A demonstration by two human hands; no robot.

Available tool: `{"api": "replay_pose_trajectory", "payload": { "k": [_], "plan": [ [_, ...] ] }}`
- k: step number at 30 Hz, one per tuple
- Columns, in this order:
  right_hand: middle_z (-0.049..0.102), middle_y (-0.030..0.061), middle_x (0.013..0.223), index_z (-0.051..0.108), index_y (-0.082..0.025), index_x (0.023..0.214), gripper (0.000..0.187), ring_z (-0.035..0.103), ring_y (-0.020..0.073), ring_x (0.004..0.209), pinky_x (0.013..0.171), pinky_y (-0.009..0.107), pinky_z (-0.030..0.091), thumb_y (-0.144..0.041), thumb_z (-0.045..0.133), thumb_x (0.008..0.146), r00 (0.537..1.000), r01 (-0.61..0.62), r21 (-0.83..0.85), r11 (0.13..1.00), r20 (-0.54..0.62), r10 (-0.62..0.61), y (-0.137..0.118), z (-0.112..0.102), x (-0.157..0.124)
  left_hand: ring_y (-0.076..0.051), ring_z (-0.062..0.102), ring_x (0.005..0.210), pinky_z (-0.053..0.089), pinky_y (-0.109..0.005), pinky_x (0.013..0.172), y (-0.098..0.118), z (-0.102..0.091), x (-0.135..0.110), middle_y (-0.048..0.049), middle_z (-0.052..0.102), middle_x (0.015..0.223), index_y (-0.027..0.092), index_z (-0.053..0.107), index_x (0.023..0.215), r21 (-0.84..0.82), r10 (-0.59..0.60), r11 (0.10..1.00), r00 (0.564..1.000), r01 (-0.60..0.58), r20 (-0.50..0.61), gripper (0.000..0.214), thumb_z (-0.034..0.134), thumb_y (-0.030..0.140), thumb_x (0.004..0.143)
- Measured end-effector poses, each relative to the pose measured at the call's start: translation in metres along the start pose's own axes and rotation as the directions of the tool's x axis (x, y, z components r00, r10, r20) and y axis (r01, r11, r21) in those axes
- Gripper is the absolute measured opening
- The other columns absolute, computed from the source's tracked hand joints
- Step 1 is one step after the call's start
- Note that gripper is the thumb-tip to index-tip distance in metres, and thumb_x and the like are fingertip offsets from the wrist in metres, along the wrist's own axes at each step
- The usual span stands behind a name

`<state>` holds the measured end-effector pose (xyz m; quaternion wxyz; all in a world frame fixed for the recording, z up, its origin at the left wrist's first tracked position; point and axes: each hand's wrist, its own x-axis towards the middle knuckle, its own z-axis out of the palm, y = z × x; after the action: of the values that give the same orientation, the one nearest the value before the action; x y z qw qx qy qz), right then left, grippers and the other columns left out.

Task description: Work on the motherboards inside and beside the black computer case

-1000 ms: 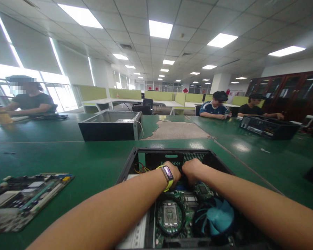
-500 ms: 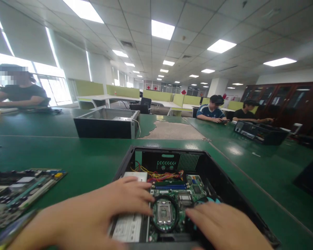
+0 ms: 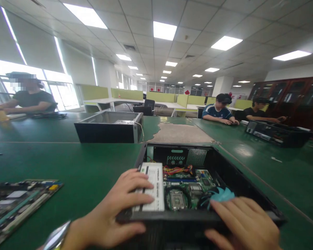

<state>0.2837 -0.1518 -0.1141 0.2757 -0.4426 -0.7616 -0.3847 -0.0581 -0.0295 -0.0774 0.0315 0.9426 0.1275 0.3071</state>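
Note:
An open black computer case (image 3: 240,166) lies in front of me, its near wall raised into view. My left hand (image 3: 120,205) grips the near wall at its left part, fingers spread over a white-labelled power supply (image 3: 156,187) and thumb outside. My right hand (image 3: 242,222) clasps the same wall farther right, fingers inside and thumb outside. Beside its fingertips is a fan with turquoise blades (image 3: 221,194). Inside the case shows a green motherboard (image 3: 207,178) with a bare processor socket (image 3: 177,200) and bundled coloured cables (image 3: 178,170).
A loose motherboard (image 3: 18,205) lies at the left on the green table (image 3: 88,166). Behind my case stands another open case (image 3: 106,132). A worn patch (image 3: 182,132) marks the tabletop. Several people sit farther off; another black case (image 3: 276,133) is at the right.
The case's near wall has come up and away in view, showing its outer face. Both my hands have moved onto that wall, and more of the fan and power supply shows.

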Motion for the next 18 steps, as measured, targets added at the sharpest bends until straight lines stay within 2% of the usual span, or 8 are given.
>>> {"api": "replay_pose_trajectory", "payload": {
  "k": [4,7,9,10,13,15,17,18],
  "plan": [
    [0.066,0.0099,0.105,0.063,-0.018,0.108,0.047,0.055,0.0268,0.099,0.095,0.043,0.031,-0.056,0.051,0.083,0.934,-0.159,-0.179,0.971,0.292,0.207,0.084,0.082,0.042,-0.031,0.034,0.131,0.023,-0.052,0.11,-0.061,0.052,0.089,-0.0117,0.045,0.137,0.024,0.05,0.127,0.213,-0.36,0.895,0.917,0.391,-0.173,0.062,0.065,0.051,0.073],
    [0.043,0.0202,0.137,0.044,-0.011,0.133,0.062,0.036,0.0375,0.125,0.1,0.054,0.023,-0.047,0.05,0.084,0.671,-0.555,-0.427,0.714,0.278,0.688,0.115,0.137,0.076,-0.038,0.026,0.134,0.028,-0.055,0.105,-0.078,0.104,0.136,-0.0226,0.023,0.148,0.013,0.026,0.143,0.305,-0.726,0.598,0.662,0.741,-0.185,0.084,0.066,0.039,0.074],
    [0.032,0.0237,0.143,0.034,-0.008,0.139,0.07,0.028,0.0402,0.129,0.099,0.055,0.024,-0.047,0.049,0.083,0.514,-0.663,-0.449,0.599,0.308,0.8,0.11,0.158,0.087,-0.037,0.026,0.135,0.029,-0.054,0.105,-0.076,0.124,0.141,-0.021,0.021,0.15,0.015,0.026,0.143,0.324,-0.761,0.601,0.647,0.731,-0.05,0.088,0.067,0.044,0.071],
    [0.031,0.0231,0.144,0.033,-0.008,0.14,0.072,0.027,0.0398,0.13,0.099,0.054,0.026,-0.047,0.048,0.082,0.52,-0.659,-0.411,0.63,0.357,0.776,0.102,0.162,0.088,-0.036,0.024,0.135,0.026,-0.054,0.107,-0.074,0.126,0.134,-0.0179,0.022,0.15,0.018,0.028,0.143,0.333,-0.717,0.661,0.697,0.673,0.015,0.087,0.066,0.048,0.07],
    [0.034,0.0166,0.144,0.04,-0.014,0.137,0.064,0.026,0.0353,0.132,0.102,0.049,0.028,-0.046,0.049,0.082,0.712,-0.511,-0.18,0.841,0.46,0.531,0.069,0.155,0.071,-0.034,0.019,0.138,0.016,-0.056,0.11,-0.081,0.094,0.076,-0.0116,0.025,0.151,0.026,0.034,0.14,0.394,-0.553,0.789,0.825,0.471,0.12,0.081,0.064,0.052,0.07],
    [0.043,0.0141,0.138,0.049,-0.016,0.13,0.055,0.033,0.0324,0.128,0.1,0.047,0.032,-0.044,0.049,0.083,0.772,-0.467,-0.041,0.884,0.469,0.429,0.047,0.139,0.05,-0.039,0.023,0.135,0.02,-0.061,0.106,-0.1,0.044,0.013,-0.0165,0.028,0.149,0.021,0.038,0.139,0.451,-0.673,0.688,0.733,0.568,0.104,0.079,0.06,0.057,0.072],
    [0.05,0.0124,0.13,0.055,-0.018,0.122,0.047,0.04,0.0298,0.121,0.097,0.047,0.037,-0.043,0.049,0.083,0.786,-0.489,0.064,0.87,0.465,0.408,0.03,0.119,0.027,-0.047,0.027,0.13,0.021,-0.07,0.097,-0.125,-0.017,-0.059,-0.0214,0.036,0.143,0.016,0.049,0.131,0.484,-0.839,0.457,0.543,0.747,-0.046,0.077,0.057,0.062,0.07],
    [0.053,0.0116,0.127,0.058,-0.019,0.118,0.043,0.043,0.0288,0.119,0.095,0.046,0.039,-0.043,0.05,0.083,0.788,-0.504,0.107,0.857,0.463,0.406,0.024,0.108,0.015,-0.05,0.027,0.128,0.018,-0.073,0.096,-0.136,-0.048,-0.095,-0.02,0.042,0.139,0.015,0.054,0.125,0.445,-0.841,0.413,0.52,0.794,-0.147,0.075,0.054,0.066,0.07]
  ]
}}
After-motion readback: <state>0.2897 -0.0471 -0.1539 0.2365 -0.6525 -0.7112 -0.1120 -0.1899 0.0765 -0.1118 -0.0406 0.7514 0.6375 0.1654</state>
